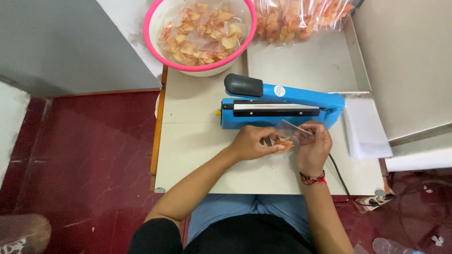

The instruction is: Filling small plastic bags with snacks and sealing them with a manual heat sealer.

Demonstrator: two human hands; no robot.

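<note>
A small clear plastic bag with a few orange chips in it is held between both hands just in front of a blue heat sealer. My left hand pinches the bag's left side, fingers around the chips. My right hand, with a red bracelet at the wrist, grips the bag's right side. The sealer's black-handled arm is lifted at the left end.
A pink-rimmed bowl of orange chips stands at the table's far left. A large clear sack of chips lies at the back. A stack of flat clear bags is on the right. The sealer's black cord runs off the front edge.
</note>
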